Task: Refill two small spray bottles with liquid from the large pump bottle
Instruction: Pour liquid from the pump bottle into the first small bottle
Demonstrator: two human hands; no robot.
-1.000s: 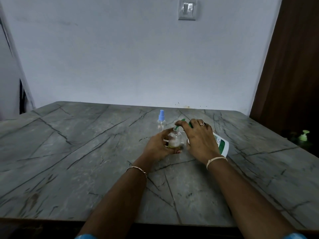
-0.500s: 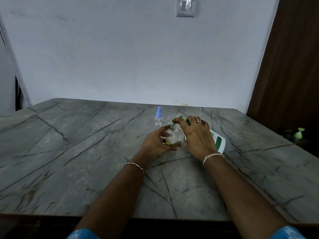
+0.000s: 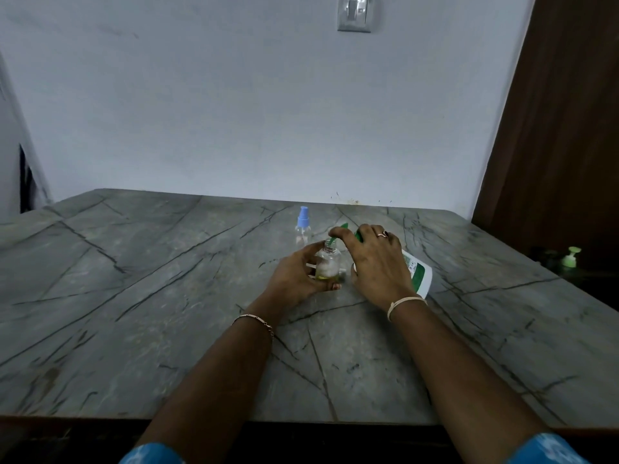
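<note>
A small clear spray bottle (image 3: 327, 264) without its cap stands upright on the grey marble table (image 3: 167, 296), with a little yellowish liquid at its bottom. My left hand (image 3: 296, 277) grips it from the left. My right hand (image 3: 375, 262) holds the large white pump bottle (image 3: 418, 274) with a green label, tilted, and presses its green pump head (image 3: 335, 239), whose spout sits over the small bottle's open neck. A second small clear spray bottle (image 3: 303, 227) with a blue spray cap stands just behind, apart from both hands.
A white wall rises behind the table's far edge, with a switch plate (image 3: 355, 13) high up. A dark wooden door (image 3: 562, 128) stands at the right. Beyond the table's right edge, a green pump dispenser (image 3: 570, 257) sits low in shadow.
Both hands and the bottles keep their hold and place. The view has shifted slightly downward, so the scene sits a little higher in the frame.
</note>
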